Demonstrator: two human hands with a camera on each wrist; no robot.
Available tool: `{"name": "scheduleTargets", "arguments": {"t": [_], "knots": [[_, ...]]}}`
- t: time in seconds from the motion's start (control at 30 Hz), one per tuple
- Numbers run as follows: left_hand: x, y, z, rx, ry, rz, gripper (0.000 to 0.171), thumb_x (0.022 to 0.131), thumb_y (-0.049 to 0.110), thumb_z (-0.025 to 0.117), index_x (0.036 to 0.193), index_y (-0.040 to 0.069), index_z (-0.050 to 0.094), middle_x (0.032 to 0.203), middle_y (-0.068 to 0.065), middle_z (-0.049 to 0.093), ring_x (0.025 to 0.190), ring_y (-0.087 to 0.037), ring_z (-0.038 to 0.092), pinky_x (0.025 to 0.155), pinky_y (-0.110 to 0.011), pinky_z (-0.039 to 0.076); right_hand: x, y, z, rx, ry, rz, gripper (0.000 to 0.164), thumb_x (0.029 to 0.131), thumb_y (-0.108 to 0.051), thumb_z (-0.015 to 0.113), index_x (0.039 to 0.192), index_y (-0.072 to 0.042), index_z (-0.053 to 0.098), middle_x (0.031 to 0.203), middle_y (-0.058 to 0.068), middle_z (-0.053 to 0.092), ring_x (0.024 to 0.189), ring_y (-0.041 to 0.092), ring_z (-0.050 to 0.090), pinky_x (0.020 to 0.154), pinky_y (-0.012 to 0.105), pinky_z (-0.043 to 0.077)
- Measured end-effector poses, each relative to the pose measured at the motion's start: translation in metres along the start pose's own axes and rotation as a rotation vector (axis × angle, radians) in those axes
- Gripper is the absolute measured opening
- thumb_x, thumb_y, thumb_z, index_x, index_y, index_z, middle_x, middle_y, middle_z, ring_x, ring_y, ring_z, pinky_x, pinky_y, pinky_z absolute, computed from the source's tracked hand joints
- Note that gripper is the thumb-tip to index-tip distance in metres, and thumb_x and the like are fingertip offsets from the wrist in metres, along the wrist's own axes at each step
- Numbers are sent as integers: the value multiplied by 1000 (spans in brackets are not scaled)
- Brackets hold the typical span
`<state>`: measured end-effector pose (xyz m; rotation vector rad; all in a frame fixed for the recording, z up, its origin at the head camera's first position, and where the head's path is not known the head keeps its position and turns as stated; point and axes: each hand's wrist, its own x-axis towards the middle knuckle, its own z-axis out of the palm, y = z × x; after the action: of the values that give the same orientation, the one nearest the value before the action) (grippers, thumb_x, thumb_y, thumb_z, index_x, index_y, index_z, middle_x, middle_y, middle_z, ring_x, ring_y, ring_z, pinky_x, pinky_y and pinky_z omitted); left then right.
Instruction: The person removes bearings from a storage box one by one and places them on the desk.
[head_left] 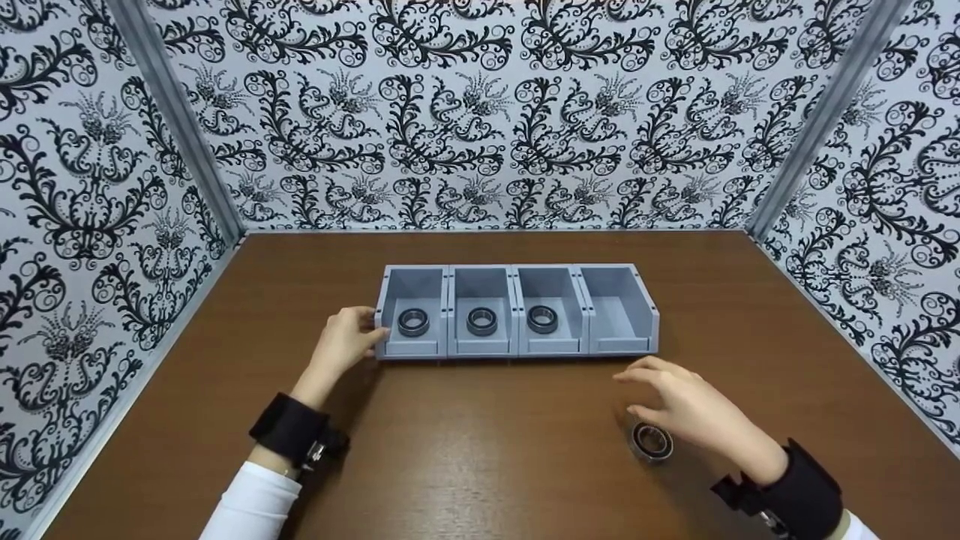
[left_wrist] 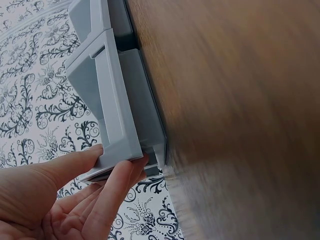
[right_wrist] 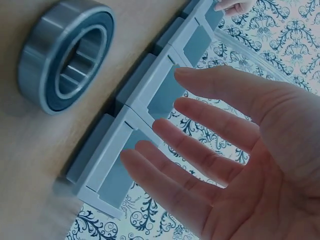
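On a brown wood-grain tabletop (head_left: 465,420): row of four pale-grey, open-front plastic bins (head_left: 480,348), the left three each containing one black-sealed steel ring bearing (head_left: 402,322). Left hand (head_left: 346,339): fingers pinching the leftmost bin (left_wrist: 125,115) at its outer side. Right hand (head_left: 697,401): fingers loosely parted, gripping nothing, near a fourth matching bearing (right_wrist: 39,65) in front of the rightmost bin (head_left: 622,346).

Head view looks forward and down; both nearer wrist views share the bins (head_left: 484,348)
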<state>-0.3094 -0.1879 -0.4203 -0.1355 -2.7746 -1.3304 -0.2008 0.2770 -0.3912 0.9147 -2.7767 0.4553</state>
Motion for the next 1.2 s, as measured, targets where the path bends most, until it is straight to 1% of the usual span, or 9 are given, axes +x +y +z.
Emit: {"name": "scheduleTargets", "arguments": {"t": [0.33,0.47,0.7,0.93,1.07,1.2], "knots": [[-1,-1,0,18,8,15,38,97,3,72,130,-15,63,123,-30,69,106,-40,72,67,-31,64,16,1,-7,14,58,-5,37,87,-5,83,123,-2,74,117,12,70,108,35,69,91,52,57],[-1,-1,0,16,2,6,40,98,4,72,131,-15,62,125,-31,68,106,-41,72,68,-30,64,24,1,-8,23,66,-7,37,87,-4,82,123,-2,74,118,14,70,109,36,68,92,53,56],[0,-1,0,19,-2,1,42,98,4,71,134,-16,60,127,-33,67,107,-41,72,70,-32,64,38,0,-9,38,71,-17,39,88,-1,81,125,0,72,117,16,69,106,35,68,88,53,57],[1,-1,-1,12,-6,1,42,98,4,71,133,-16,60,126,-33,67,107,-42,71,70,-32,64,53,0,-9,57,83,-22,39,89,-1,80,127,2,71,120,17,69,110,37,68,93,53,56],[1,-1,0,8,-3,7,40,98,4,71,131,-16,62,124,-32,68,105,-41,72,69,-32,64,61,0,-12,50,97,-34,41,88,-1,81,128,2,71,120,18,68,110,37,68,93,53,57],[0,-1,0,12,-2,9,39,98,4,71,131,-15,63,123,-31,69,106,-40,72,70,-32,64,70,0,-15,59,105,-39,43,86,1,81,128,4,70,121,21,67,112,40,66,95,55,56]]}}
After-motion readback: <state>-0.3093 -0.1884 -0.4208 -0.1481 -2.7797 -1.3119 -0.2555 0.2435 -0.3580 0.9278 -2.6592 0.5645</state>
